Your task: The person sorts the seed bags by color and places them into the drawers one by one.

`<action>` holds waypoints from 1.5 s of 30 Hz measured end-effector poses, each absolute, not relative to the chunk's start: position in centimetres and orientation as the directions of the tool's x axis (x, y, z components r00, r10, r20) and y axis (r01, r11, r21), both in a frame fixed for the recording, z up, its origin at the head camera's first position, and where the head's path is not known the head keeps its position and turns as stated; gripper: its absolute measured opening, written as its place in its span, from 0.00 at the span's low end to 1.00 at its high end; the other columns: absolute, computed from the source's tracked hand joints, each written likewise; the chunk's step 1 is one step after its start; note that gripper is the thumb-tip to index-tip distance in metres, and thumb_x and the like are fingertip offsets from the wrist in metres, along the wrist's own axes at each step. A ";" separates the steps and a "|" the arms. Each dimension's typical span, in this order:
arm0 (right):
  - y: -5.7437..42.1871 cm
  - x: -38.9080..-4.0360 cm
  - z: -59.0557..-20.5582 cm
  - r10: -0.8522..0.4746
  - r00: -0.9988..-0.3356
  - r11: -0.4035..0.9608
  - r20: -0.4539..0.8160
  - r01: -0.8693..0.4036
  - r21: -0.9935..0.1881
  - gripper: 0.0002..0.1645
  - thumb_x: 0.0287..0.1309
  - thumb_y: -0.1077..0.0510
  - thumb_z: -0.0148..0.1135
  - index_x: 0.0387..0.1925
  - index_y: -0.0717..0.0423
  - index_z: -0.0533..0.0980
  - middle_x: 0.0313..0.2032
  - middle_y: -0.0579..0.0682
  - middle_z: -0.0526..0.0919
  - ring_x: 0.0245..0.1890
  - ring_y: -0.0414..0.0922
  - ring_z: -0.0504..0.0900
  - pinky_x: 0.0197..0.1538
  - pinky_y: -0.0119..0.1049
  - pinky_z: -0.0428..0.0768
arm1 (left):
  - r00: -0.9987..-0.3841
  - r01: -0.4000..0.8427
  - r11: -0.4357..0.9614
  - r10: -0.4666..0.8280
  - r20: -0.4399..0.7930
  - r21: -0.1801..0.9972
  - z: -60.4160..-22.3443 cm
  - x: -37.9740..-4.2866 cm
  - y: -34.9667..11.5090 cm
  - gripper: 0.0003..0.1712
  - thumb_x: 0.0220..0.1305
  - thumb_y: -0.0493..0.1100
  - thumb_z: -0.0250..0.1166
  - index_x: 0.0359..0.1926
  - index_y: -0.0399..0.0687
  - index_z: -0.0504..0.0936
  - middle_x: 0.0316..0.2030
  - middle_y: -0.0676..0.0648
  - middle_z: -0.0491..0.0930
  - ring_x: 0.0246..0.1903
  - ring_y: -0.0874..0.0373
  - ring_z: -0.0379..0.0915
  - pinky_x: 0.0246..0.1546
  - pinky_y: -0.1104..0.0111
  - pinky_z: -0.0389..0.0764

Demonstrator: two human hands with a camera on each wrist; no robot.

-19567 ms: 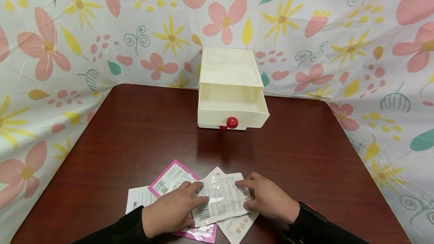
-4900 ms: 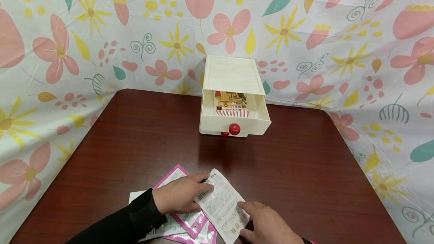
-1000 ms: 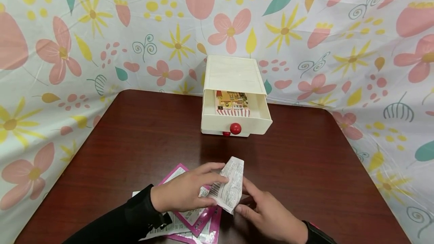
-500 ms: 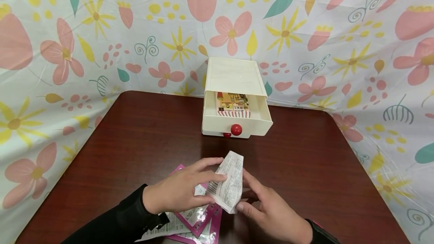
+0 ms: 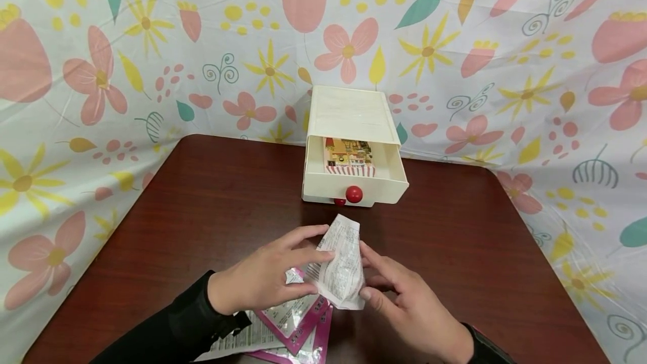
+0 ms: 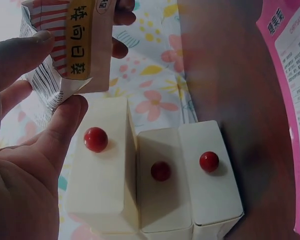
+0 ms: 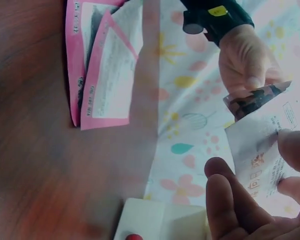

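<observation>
My left hand (image 5: 268, 274) pinches a white printed packet (image 5: 343, 263) along its left side, thumb on the near part. My right hand (image 5: 414, 302) grips the right side of the same packet between thumb and fingers. Raised over the table, the packet is bent into a fold. In the left wrist view its front shows red and white stripes and a yellow panel with black characters. Beneath the left hand lie pink-edged packets (image 5: 298, 327) and a white packet (image 5: 247, 336), partly covered by the hand and sleeve.
A cream drawer box (image 5: 354, 114) stands at the back of the brown table (image 5: 227, 195). Its upper drawer (image 5: 389, 163), with a red knob (image 5: 354, 194), is pulled out and holds a striped, yellow-fronted packet (image 5: 349, 157). A flowered cloth (image 5: 202, 32) hangs behind.
Since the earliest frame, a packet has come to lie in the drawer. The other white packet has been lifted off the pile, bent, and moved away from the body by both hands.
</observation>
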State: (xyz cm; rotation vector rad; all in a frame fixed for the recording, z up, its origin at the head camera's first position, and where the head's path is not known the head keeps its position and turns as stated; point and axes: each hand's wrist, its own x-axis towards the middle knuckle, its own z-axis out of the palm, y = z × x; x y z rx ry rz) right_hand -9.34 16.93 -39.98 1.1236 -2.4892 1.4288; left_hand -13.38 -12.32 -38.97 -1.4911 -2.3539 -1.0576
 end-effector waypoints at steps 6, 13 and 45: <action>17.1 -9.4 -39.1 -0.481 -0.749 0.388 0.456 -0.648 -0.655 0.41 0.57 0.72 0.68 0.71 0.56 0.68 0.54 0.49 0.77 0.40 0.42 0.86 0.35 0.32 0.83 | -0.475 0.863 0.253 0.700 0.533 0.437 -38.3 -13.8 -12.8 0.37 0.51 0.41 0.80 0.64 0.48 0.79 0.70 0.41 0.62 0.61 0.51 0.69 0.50 0.74 0.76; 17.3 -9.2 -37.8 -0.389 -0.779 0.451 0.492 -0.627 -0.635 0.35 0.55 0.71 0.70 0.65 0.53 0.75 0.51 0.46 0.78 0.35 0.40 0.84 0.32 0.30 0.80 | -0.467 0.876 0.266 0.678 0.568 0.402 -37.6 -14.2 -13.6 0.40 0.49 0.37 0.81 0.64 0.46 0.77 0.70 0.40 0.61 0.61 0.50 0.67 0.48 0.74 0.78; 18.7 -8.9 -31.6 -0.144 -0.821 0.373 0.552 -0.562 -0.738 0.21 0.55 0.79 0.65 0.50 0.66 0.76 0.37 0.56 0.84 0.32 0.44 0.83 0.29 0.28 0.79 | -0.457 0.888 0.286 0.636 0.621 0.361 -35.6 -15.7 -15.2 0.28 0.60 0.34 0.72 0.62 0.42 0.77 0.71 0.42 0.59 0.56 0.52 0.71 0.37 0.76 0.78</action>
